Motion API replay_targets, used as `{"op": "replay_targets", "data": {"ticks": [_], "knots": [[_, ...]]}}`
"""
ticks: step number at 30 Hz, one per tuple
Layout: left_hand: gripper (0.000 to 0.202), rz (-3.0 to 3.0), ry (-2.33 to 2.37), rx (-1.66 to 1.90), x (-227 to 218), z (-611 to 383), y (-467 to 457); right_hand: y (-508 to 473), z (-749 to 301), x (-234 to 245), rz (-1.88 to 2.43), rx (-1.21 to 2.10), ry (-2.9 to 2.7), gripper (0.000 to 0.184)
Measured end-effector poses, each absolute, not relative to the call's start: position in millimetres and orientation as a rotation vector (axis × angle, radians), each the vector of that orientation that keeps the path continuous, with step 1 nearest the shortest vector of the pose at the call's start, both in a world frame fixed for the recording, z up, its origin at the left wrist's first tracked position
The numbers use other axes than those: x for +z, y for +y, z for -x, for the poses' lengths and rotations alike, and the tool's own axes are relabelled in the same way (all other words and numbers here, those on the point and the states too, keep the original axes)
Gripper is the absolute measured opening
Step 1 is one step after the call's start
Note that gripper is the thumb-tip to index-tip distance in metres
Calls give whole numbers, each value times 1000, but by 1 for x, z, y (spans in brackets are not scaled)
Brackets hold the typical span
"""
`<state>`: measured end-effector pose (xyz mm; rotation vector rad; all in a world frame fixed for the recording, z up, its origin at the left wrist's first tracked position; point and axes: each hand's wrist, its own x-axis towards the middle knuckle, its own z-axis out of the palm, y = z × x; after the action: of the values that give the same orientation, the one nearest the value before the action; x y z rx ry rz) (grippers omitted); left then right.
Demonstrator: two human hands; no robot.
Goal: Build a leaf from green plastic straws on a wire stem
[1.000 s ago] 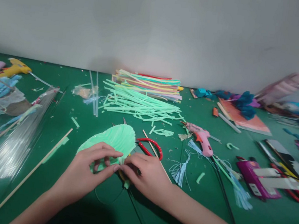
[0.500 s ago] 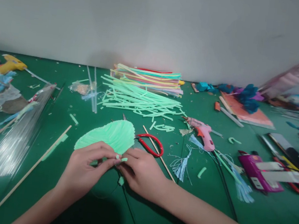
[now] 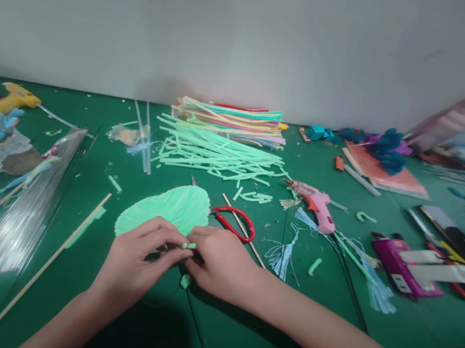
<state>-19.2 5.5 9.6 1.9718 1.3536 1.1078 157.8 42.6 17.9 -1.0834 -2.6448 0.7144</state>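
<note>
Looking at a short pale-green straw stub nipped between the fingertips of the left hand and the right hand. Both curled into a pinch on it, right at the near tip of the pale-green ribbed leaf-shaped piece lying flat on the green table mat. Can't tell whether stub and leaf actually touch, too much finger in the way.

Stuff to worry about, imho:
- Tiny and slick-looking, so could pop out of that pinch with a bit too much squeeze and get lost among the other green offcuts.
- Could shove the leaf askew, with the left fingers lying over its near edge.
- Easy to drag the thin black wire and the second little green nub on it with the right wrist hovering just above.
- Easy to bump the red-handled scissors too, sitting just beside the right knuckles.

Counting up:
- one leaf, one pinched stub, one nub on one wire
- one pair of red scissors by the hands
- two glue guns: pink glue gun, yellow glue gun
- two long wooden sticks
- one loose heap of pale-green straws
- one flat stack of mixed-colour straws behind it

Not counting single straws, way too many and too blurry.
</note>
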Motion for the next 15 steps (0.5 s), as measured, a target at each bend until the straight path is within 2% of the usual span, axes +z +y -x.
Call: {"op": "replay_targets", "data": {"ticks": [5, 8, 15], "knots": [[17, -1381, 1465, 1036, 13, 21, 11, 43, -156, 15, 1138, 731, -2567, 22], [24, -1051, 1456, 976, 13, 28, 16, 40, -155, 8, 1115, 740, -2479, 20], [27, -907, 1385, 989, 9, 36, 20, 30, -153, -9, 1049, 537, -2432, 21]]}}
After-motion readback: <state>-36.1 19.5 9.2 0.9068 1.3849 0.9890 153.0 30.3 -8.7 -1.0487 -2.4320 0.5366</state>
